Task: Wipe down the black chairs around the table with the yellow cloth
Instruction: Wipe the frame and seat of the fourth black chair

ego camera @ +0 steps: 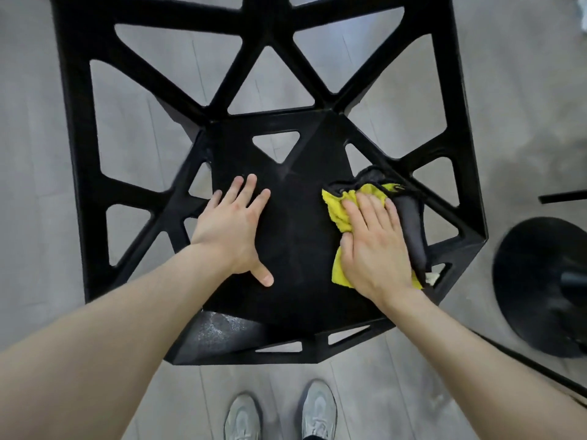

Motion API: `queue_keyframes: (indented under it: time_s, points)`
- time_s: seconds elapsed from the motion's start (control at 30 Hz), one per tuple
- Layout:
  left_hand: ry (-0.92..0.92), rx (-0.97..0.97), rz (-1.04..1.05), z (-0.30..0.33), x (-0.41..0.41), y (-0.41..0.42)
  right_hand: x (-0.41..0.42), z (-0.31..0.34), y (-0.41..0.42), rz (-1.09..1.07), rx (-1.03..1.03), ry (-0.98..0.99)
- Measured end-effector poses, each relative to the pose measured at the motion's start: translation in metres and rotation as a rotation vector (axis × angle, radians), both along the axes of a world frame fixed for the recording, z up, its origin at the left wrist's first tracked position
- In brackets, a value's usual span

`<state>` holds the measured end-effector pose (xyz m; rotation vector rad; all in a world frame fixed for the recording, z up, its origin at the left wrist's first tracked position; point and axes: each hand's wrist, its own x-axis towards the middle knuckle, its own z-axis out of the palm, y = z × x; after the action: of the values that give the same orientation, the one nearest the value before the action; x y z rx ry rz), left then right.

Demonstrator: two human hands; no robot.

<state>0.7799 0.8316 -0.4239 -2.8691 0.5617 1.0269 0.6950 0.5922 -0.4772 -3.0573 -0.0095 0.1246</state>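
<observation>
We press the two-sided yellow and dark grey microfibre cloth (341,206) flat under our right hand (371,246), fingers straight, at centre right on the seat of the black angular lattice plastic chair (295,236). Our left hand (233,225) rests flat and released at centre, steadying it. Best we sweep overlapping strokes into the cut-out edges. The chair legs and the black round base (536,281) at the right edge stay partly hidden.

Chair (295,230) black, triangular cut-outs; cloth (341,211) yellow with dark grey side; floor (524,90) grey; shoes (243,419) pale grey.
</observation>
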Motion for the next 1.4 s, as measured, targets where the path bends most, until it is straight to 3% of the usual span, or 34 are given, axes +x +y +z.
queue_keyframes:
  time_s: [0.1,0.17,0.23,0.3,0.4,0.5,0.67,0.73,0.8,0.97,1.1,1.2,1.3,1.4]
  points:
    - [-0.091,0.047,0.027,0.006,-0.017,0.015,0.046,-0.015,0.038,-0.100,0.031,-0.032]
    - [-0.259,0.095,-0.015,0.010,-0.032,0.037,0.070,-0.022,0.076,-0.134,0.063,-0.017]
    - [-0.448,0.087,-0.072,0.013,-0.039,0.069,0.064,-0.024,0.126,0.054,0.172,-0.031]
    - [-0.560,0.119,-0.140,0.012,-0.034,0.098,0.033,-0.021,0.156,0.374,0.297,0.030]
    - [-0.549,0.249,-0.273,0.007,-0.026,0.121,0.013,-0.011,0.139,0.594,0.394,0.154]
    - [-0.537,0.293,-0.341,0.004,-0.023,0.122,0.013,0.008,0.094,0.514,0.438,0.284]
    - [-0.529,0.204,-0.332,-0.014,-0.015,0.116,-0.030,0.048,0.040,0.095,0.236,0.030]
    - [-0.529,0.156,-0.301,-0.019,-0.010,0.114,-0.055,0.053,0.042,-0.011,0.180,0.128]
    - [-0.512,0.126,-0.245,-0.020,-0.005,0.109,-0.069,0.045,0.044,0.010,0.214,0.196]
    - [-0.433,-0.003,-0.114,-0.006,-0.017,0.084,-0.090,0.041,0.035,-0.066,0.345,0.153]
    - [-0.412,-0.420,-0.266,0.004,-0.064,0.037,-0.101,0.041,0.019,-0.083,0.224,-0.007]
    - [-0.295,-0.429,-0.380,-0.005,-0.087,0.002,-0.095,0.049,0.022,-0.020,0.223,-0.056]
    - [-0.332,-0.451,-0.226,-0.008,-0.089,-0.002,-0.086,0.073,0.029,0.038,0.369,-0.036]
    - [-0.401,-0.629,-0.061,0.013,-0.085,0.007,-0.071,0.121,0.025,0.020,0.430,-0.025]
